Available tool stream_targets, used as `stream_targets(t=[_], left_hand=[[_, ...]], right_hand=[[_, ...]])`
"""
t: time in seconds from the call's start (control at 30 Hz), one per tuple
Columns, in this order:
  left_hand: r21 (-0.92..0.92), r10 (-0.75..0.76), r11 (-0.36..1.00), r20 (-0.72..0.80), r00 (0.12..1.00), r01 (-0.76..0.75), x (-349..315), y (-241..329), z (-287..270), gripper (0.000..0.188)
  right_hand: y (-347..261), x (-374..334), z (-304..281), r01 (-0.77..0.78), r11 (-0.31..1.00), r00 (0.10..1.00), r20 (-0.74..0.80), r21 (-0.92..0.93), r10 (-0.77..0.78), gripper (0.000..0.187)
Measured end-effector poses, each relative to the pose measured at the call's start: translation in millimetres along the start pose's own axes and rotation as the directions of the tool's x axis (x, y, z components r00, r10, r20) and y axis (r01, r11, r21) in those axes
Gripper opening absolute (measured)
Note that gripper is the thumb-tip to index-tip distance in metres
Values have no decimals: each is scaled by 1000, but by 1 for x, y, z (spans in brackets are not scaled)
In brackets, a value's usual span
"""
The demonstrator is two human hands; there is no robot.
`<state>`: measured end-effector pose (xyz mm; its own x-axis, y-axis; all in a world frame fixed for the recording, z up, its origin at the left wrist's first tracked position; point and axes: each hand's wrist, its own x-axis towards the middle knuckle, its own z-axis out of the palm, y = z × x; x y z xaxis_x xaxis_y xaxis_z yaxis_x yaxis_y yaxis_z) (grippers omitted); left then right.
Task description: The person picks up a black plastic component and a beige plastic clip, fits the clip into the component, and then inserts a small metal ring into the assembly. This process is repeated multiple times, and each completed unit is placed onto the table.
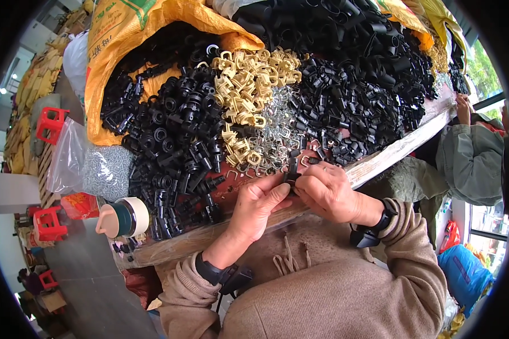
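1. Brown sweater (322, 288) is filling the space nearest the camera, just below the grip, with a sleeve leading up to each hand.
2. The left hand (255, 206) is pinching a small black part (293, 165) with thumb and fingers.
3. The right hand (333, 195) is grasping the same black part from the other side, its fingers curling inward; the two hands are meeting closely around it.
4. One end of the black part is sticking up past the fingertips, while the fingers are hiding the rest.
5. Just below the grip, a left wristband (210, 272) and a right wristband (388, 217), both black, are circling the wrists.
6. To the right of the grip, the pale table edge (390, 159) is slanting away.
7. Just beyond the grip, silvery metal clips (274, 135) are lying loose, and cream clips (257, 73) are forming a pile behind them.
8. Left of the grip, black fittings (181, 116) are heaping up beside an orange sack (98, 93).
9. Beyond the grip and to its right, small black pieces (350, 101) are spreading widely.
10. Well left of the grip, a cream-lidded cup (133, 217) is sitting near a clear bag (108, 172) of small greyish pieces.
11. Well right of the grip, a co-worker's hand (463, 107) is showing near the table's far end.
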<state>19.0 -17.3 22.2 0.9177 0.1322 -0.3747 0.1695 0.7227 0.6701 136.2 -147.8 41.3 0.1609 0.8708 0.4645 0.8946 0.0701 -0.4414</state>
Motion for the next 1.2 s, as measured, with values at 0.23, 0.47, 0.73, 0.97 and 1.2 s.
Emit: stream_targets(t=[0.23, 0.47, 0.73, 0.97, 1.2], left_hand=[[13, 32, 999, 2, 999, -32, 1, -3, -4, 28], [-6, 12, 1000, 12, 1000, -12, -10, 7, -15, 29], [-71, 131, 987, -143, 981, -142, -24, 23, -42, 21], [-151, 176, 962, -292, 940, -227, -26, 21, -45, 15], [-119, 159, 975, -216, 963, -187, -22, 20, -44, 18]], right_hand=[[-3, 1, 1, -20, 997, 998, 65, -73, 25, 18], [5, 11, 5, -449, 768, 893, 259, 456, 368, 23], [20, 59, 30, -259, 958, 956, 177, 125, 235, 30], [33, 65, 52, 33, 979, 993, 118, -203, -9, 31], [45, 61, 54, 177, 938, 978, 162, -297, -133, 16]])
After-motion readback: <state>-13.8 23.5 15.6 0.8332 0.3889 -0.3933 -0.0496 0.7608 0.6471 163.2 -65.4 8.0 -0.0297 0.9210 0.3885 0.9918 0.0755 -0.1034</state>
